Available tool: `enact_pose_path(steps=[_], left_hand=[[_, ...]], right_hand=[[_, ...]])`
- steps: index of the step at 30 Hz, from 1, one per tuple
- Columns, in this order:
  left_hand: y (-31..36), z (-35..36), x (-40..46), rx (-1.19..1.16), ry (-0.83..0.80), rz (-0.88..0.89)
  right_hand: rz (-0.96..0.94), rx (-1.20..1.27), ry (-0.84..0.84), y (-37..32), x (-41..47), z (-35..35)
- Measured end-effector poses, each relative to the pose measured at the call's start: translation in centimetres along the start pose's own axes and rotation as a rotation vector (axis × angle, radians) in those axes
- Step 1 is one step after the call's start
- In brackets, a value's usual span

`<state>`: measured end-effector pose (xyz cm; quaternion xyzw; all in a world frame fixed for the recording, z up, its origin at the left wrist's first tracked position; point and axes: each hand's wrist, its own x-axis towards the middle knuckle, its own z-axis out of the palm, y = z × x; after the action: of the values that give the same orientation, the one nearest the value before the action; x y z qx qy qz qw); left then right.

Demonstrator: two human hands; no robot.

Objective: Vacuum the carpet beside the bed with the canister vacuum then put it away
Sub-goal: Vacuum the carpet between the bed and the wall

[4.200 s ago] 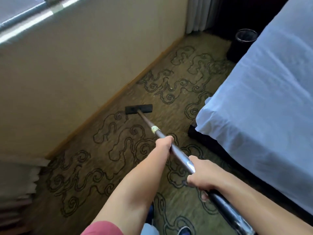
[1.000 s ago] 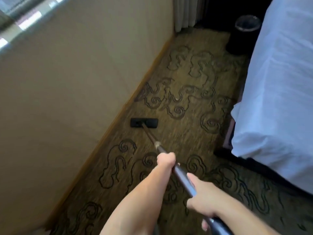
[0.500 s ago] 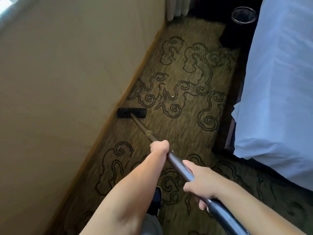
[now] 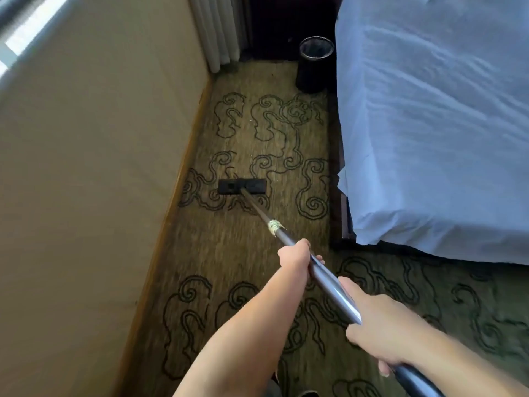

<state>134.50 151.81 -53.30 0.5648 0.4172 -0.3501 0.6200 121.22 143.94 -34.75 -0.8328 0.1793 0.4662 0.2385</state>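
**Floor head shifted off skirting toward mid-strip**

Left hand [image 4: 296,257] and right hand [image 4: 380,329] both gripped the vacuum wand [image 4: 329,280], left farther down. Compared with half a second earlier, the floor head [image 4: 242,186] had moved right, away from the wall [image 4: 86,181], onto the patterned carpet [image 4: 229,245] between wall and bed [image 4: 429,124]. Far strip near the waste bin [image 4: 315,65] likely remained undone. Canister out of view.

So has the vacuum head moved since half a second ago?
Yes. The vacuum head was against the skirting half a second ago; now it sits clear of it, shifted right toward the bed.
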Motion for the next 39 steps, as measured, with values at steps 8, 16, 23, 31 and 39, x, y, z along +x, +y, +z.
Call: enact_pose_path(steps=[8, 16, 23, 31, 39], left_hand=[[-2.8, 1.5, -2.6, 0.153, -0.049, 0.008], [-0.6, 2.6, 2.2, 0.245, -0.041, 0.066], [2.0, 4.2, 6.6, 0.299, -0.059, -0.009], [4.1, 4.0, 11.0, 0.342, -0.028, -0.025], [10.6, 4.8, 16.3, 0.418, 0.03, 0.037]], right_hand=[[0.062, 0.05, 0.032, 3.0, -1.9, 2.3], [0.07, 0.017, 0.08, 2.5, 3.5, 1.7], [0.112, 0.125, 0.035, 1.0, 8.4, -0.5], [0.151, 0.272, -0.064, -0.8, 12.1, -2.6], [0.08, 0.388, -0.009, -4.2, 18.0, -5.7]])
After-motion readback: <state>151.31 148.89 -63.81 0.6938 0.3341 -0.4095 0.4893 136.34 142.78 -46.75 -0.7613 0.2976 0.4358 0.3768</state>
